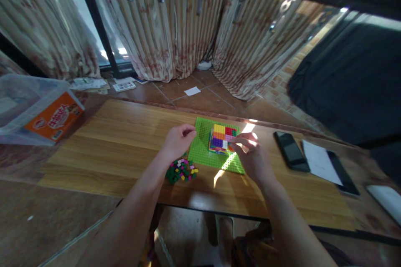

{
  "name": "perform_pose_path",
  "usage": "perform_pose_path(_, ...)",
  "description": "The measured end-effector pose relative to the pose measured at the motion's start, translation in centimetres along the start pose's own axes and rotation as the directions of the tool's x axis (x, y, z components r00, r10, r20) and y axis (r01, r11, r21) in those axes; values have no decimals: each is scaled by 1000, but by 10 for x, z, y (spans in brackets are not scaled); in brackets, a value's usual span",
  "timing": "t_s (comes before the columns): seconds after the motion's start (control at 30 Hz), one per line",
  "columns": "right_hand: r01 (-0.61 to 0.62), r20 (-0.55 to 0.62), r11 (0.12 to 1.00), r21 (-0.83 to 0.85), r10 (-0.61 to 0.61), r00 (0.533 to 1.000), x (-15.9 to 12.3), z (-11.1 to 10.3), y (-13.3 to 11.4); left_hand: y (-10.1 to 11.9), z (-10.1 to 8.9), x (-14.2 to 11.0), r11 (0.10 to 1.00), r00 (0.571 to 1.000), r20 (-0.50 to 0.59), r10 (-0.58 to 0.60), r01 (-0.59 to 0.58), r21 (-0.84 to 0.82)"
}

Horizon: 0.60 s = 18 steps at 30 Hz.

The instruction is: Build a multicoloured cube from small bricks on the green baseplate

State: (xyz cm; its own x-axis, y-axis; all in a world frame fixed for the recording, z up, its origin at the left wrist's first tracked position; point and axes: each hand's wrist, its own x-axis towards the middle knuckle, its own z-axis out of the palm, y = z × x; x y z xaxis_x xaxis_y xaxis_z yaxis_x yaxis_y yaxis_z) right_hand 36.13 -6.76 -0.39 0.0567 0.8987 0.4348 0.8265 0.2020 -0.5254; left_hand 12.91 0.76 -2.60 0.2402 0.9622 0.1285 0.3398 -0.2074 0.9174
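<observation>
A green baseplate (pixel 203 146) lies on the wooden table (pixel 119 146). On it stands a block of stacked bricks (pixel 222 137) in yellow, red, orange, purple and pink. My left hand (pixel 178 142) rests at the plate's left edge with its fingers curled; what it holds is hidden. My right hand (pixel 252 156) is at the block's right side, fingertips pinched against the bricks. A small heap of loose bricks (pixel 182 170), green, pink and yellow, lies just below my left hand.
A black phone (pixel 290 151) lies right of the plate, beside a white sheet on a dark tablet (pixel 326 162). A clear plastic bin with an orange box (pixel 54 117) stands at far left. Curtains hang behind; dark fabric (pixel 351 79) fills the right.
</observation>
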Motion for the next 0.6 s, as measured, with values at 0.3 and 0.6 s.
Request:
perform_pose_path(0.3, -139, -60, 979, 147, 149, 987, 2, 6, -3, 7, 5, -3, 999, 1000, 20, 4, -5, 39)
perform_pose_path(0.6, -157, -39, 983, 95, 161, 986, 1, 8, -5, 25, 17, -12, 994, 994, 110, 27, -38, 101)
